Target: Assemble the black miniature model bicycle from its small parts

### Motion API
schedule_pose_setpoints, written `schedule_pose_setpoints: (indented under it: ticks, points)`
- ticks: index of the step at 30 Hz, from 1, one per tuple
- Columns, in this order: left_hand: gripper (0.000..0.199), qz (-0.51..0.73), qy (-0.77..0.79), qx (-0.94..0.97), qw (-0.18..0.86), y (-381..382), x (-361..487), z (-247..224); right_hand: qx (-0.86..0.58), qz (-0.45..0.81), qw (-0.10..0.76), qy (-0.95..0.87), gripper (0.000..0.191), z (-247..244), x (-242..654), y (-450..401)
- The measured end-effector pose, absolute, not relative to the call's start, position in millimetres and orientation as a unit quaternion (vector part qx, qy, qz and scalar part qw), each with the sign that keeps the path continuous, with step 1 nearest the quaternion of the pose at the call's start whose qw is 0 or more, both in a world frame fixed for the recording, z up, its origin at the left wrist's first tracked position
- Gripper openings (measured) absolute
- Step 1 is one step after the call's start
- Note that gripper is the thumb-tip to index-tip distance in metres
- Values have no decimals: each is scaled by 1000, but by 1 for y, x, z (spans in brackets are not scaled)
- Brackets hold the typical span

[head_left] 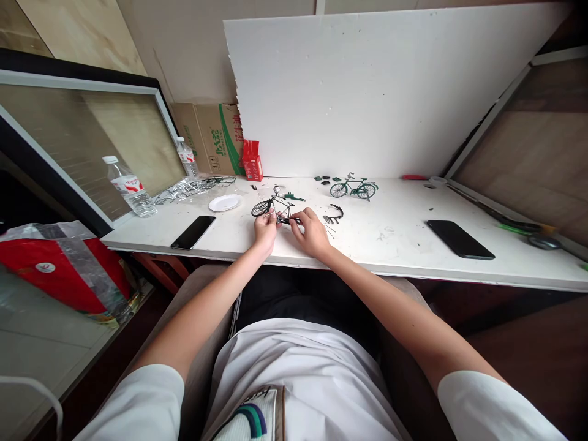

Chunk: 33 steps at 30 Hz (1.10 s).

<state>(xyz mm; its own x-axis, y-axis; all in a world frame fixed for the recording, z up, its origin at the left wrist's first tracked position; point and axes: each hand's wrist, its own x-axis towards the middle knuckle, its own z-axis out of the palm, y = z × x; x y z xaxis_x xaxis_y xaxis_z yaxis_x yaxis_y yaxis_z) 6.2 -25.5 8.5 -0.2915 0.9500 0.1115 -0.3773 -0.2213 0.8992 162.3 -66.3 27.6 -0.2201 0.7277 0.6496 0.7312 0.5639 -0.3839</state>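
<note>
A small black model bicycle (276,202) stands tilted between my hands near the table's front edge, its spoked wheel towards the left. My left hand (265,233) is closed on the lower part of the bicycle, thumb and fingers pinched together. From the right, my right hand (312,234) pinches the rear lower part of the same bicycle; the exact piece under its fingertips is too small to make out. Just behind lies a small green part (294,196). To the right of my right hand are a black curved part (337,211) and several tiny dark pieces.
A green model bicycle (353,187) stands farther back, beside small dark green pieces (325,179). Left are a white plate (225,203), a phone (193,232), a water bottle (131,188) and part frames in clear plastic (193,187). A second phone (460,239) lies right.
</note>
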Motion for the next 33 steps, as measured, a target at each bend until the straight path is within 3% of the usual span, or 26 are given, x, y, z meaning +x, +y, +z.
schedule_pose_setpoints:
  ticks: [7, 33]
  points:
    - [16, 697, 409, 375, 454, -24, 6, 5, -457, -14, 424, -782, 25, 28, 161, -67]
    - [12, 710, 399, 438, 380, -27, 7, 5, -452, -81, 374, -806, 33, 27, 158, -71]
